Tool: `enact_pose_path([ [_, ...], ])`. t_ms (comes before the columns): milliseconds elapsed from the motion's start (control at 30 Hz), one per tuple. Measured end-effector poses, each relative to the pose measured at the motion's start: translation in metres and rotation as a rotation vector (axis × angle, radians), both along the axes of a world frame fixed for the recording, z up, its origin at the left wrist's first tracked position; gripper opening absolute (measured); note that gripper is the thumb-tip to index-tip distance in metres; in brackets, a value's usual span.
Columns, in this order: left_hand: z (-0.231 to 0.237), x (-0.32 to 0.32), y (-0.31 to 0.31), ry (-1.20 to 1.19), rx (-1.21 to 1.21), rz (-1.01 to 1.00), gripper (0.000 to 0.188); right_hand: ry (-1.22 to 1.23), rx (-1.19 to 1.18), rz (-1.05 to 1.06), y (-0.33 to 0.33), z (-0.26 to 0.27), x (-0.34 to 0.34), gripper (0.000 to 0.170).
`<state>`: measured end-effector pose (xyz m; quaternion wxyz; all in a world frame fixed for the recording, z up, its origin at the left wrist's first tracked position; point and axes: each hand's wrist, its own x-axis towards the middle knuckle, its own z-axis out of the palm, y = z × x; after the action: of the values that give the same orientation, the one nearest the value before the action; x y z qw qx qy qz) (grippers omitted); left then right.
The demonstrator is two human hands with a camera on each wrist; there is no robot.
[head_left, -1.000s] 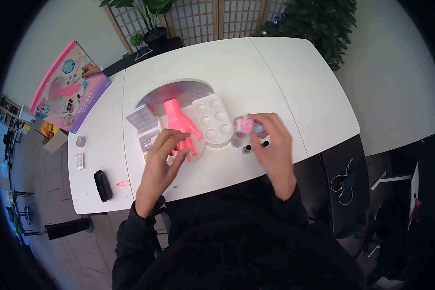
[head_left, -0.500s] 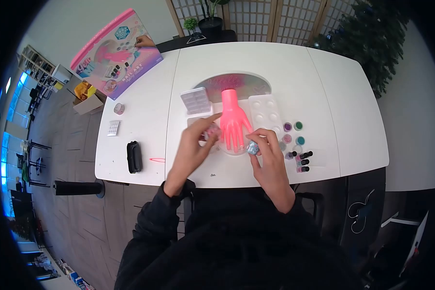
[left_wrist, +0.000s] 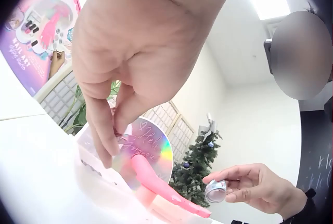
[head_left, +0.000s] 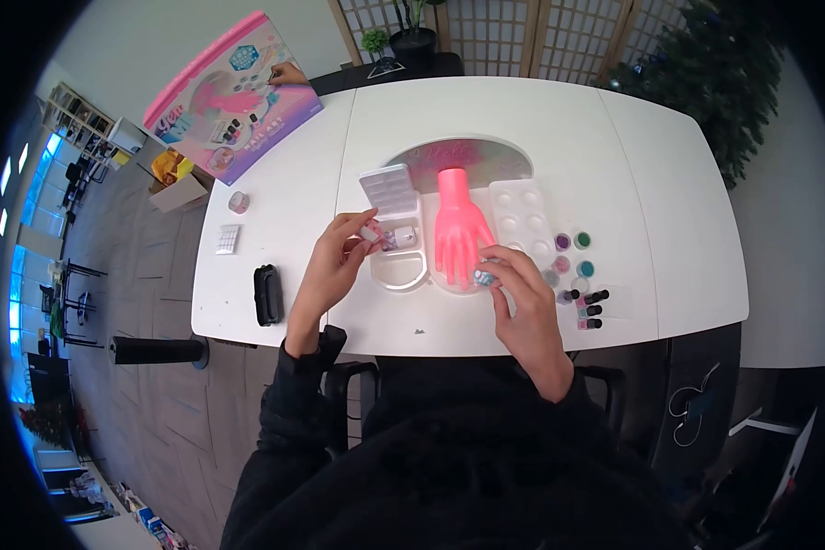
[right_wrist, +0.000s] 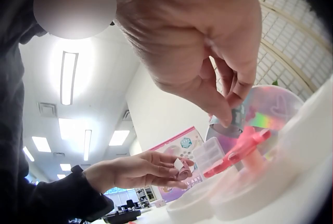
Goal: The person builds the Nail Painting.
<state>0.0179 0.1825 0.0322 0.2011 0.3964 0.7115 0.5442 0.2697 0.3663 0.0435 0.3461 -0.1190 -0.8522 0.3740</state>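
My left hand [head_left: 333,261] pinches a small pink patterned roll [right_wrist: 182,169] with a white tab, over the left compartments of the white tray [head_left: 400,272]. Between the thumb and fingers of my right hand [head_left: 529,321] is a small silvery-blue patterned roll [left_wrist: 215,192]. It is close to the fingertips of the pink model hand [head_left: 458,229], which lies fingers toward me on the tray. Small pieces [head_left: 400,239] lie in a compartment beside the left fingertips. The compartment lid [head_left: 388,188] stands raised behind them.
Right of the tray are several small coloured pots [head_left: 586,269] and black-capped polish bottles [head_left: 594,311]. A palette [head_left: 520,215] with round wells and a shiny backboard [head_left: 509,161] adjoin the model hand. Leftward are a black case [head_left: 268,295], a clear pot [head_left: 238,202] and the box [head_left: 238,101].
The pink roll, earlier in my right hand with the blue one, is now in my left. That hand has shifted left off the model hand. The head view has swung, then settled.
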Motion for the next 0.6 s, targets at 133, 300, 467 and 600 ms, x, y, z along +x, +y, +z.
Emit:
enact_pose_path([
  [133, 0.024, 0.013, 0.007, -0.025, -0.297, 0.099, 0.037, -0.011, -0.054, -0.004, 0.001, -0.002, -0.002, 0.039],
  [300, 0.010, 0.010, 0.012, 0.478, -0.279, 0.066, 0.035, 0.013, 0.030, -0.008, 0.006, -0.003, -0.002, 0.034],
  [467, 0.008, 0.014, 0.018, 0.276, -0.100, -0.017, 0.021, 0.028, 0.058, -0.043, 0.009, -0.004, -0.005, 0.033],
  [600, 0.006, 0.011, 0.013, 0.318, -0.083, 0.014, 0.023, -0.096, 0.159, -0.166, 0.014, 0.002, 0.002, 0.035],
])
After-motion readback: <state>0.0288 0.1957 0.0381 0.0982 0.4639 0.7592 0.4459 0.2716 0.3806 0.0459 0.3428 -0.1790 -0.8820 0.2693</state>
